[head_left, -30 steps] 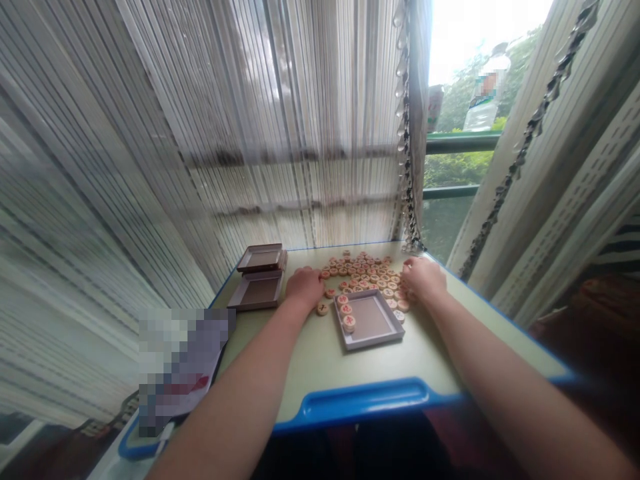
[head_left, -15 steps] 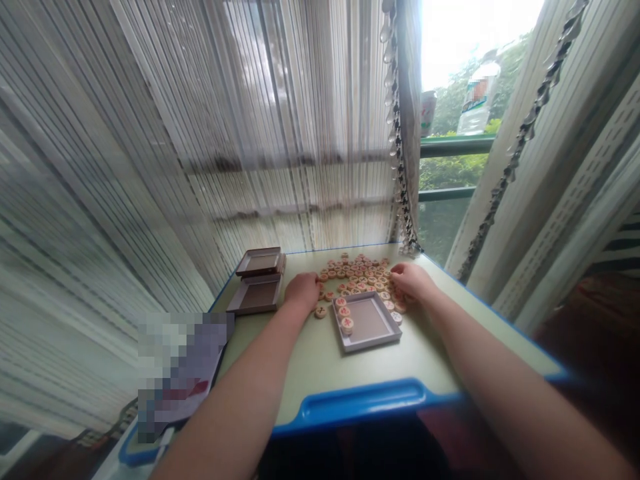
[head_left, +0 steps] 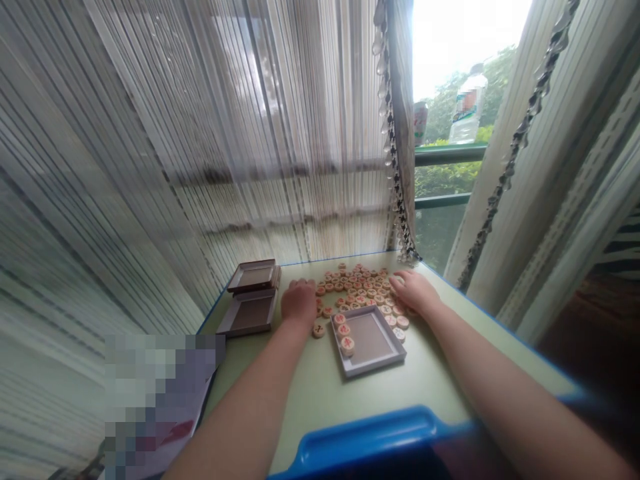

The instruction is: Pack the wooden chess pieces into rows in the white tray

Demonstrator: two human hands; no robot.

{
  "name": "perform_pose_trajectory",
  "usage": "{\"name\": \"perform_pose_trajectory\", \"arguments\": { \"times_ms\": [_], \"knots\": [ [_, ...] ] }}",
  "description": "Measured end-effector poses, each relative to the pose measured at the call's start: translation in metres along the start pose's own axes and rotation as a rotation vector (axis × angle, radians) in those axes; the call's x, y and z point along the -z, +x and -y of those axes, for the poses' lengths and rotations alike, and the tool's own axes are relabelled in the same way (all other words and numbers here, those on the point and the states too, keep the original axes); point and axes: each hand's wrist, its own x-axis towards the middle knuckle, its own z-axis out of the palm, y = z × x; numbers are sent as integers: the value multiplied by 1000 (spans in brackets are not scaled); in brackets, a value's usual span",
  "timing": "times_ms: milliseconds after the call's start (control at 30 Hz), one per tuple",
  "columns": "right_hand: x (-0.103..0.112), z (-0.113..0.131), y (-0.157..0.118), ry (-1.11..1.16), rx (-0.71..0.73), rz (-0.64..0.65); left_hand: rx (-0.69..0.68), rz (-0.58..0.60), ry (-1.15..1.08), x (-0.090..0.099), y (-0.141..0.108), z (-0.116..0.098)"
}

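Observation:
Many round wooden Chinese chess pieces (head_left: 357,283), marked in red or dark characters, lie in a loose heap toward the back of the table. My left hand (head_left: 299,303) rests at the heap's left edge, its fingers curled under; whatever is beneath them is hidden. At the right edge, my right hand (head_left: 415,291) lies low over the pieces with fingers reaching forward and slightly apart, no piece visible in them. A shallow square box tray (head_left: 375,368) sits in front of the heap, with three red-marked pieces (head_left: 343,330) lined along its left side.
Two more shallow boxes, one at the back left (head_left: 254,275) and one before it (head_left: 249,313), stand left of my left hand. A blue rim (head_left: 370,433) edges the near side of the pale green table (head_left: 310,400). A bottle (head_left: 470,107) and a can (head_left: 420,123) stand at the window.
The view has tilted up and shifted slightly. My right hand's fingers have loosened from a pinch. My left hand remains beside the heap; the three pieces in the tray have not moved.

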Motion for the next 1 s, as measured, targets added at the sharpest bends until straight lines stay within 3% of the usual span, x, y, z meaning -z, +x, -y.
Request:
{"name": "perform_pose_trajectory", "arguments": {
  "times_ms": [200, 400, 667, 833, 900, 1000],
  "knots": [
    [-16, -1, 11, 186, 65, 80, -87, 89, -70, 14, 39, -12],
    [-14, -2, 12, 251, 22, 61, -5, 204, -238, 7, 75, -29],
    [-17, -2, 11, 249, 19, 91, -39, 155, -142, -28, 73, -38],
    [-19, -4, 9, 330, -80, 77, -59, 121, -213, -37, 72, -38],
    [-18, -4, 9, 351, -85, 97, -8, 81, -329, -39, 74, -34],
    [-16, -2, 8, 306, -29, 130, 216, 20, -551, -46, 80, -22]
  ]
}}
